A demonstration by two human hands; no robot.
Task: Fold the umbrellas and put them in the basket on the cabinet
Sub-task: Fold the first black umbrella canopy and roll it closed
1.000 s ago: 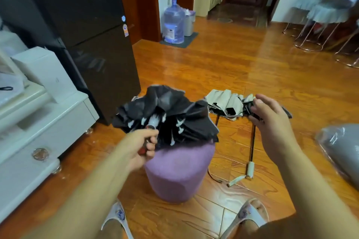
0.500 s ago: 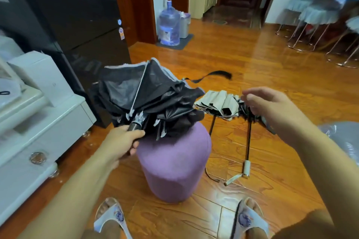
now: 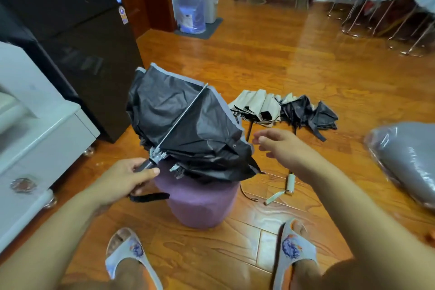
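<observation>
A black umbrella (image 3: 188, 125) with a grey edge hangs half collapsed over a purple stool (image 3: 200, 205). My left hand (image 3: 127, 179) grips its handle at the stool's left side. My right hand (image 3: 280, 146) hovers open just right of the crumpled canopy, holding nothing. On the floor behind lie a beige umbrella (image 3: 256, 107) with a pale handle (image 3: 288, 186) and a second black umbrella (image 3: 308, 113), both loosely collapsed. No basket is in view.
A white cabinet (image 3: 35, 134) stands at the left, with a black fridge (image 3: 77, 30) behind it. A grey plastic-wrapped bundle (image 3: 407, 162) lies at the right. A water bottle (image 3: 190, 9) and chairs (image 3: 376, 7) stand far back. My slippered feet (image 3: 294, 249) are below.
My left hand raised and tilted the black umbrella, its canopy now spreading up to the left. My right hand left the umbrellas on the floor and moved toward the black canopy.
</observation>
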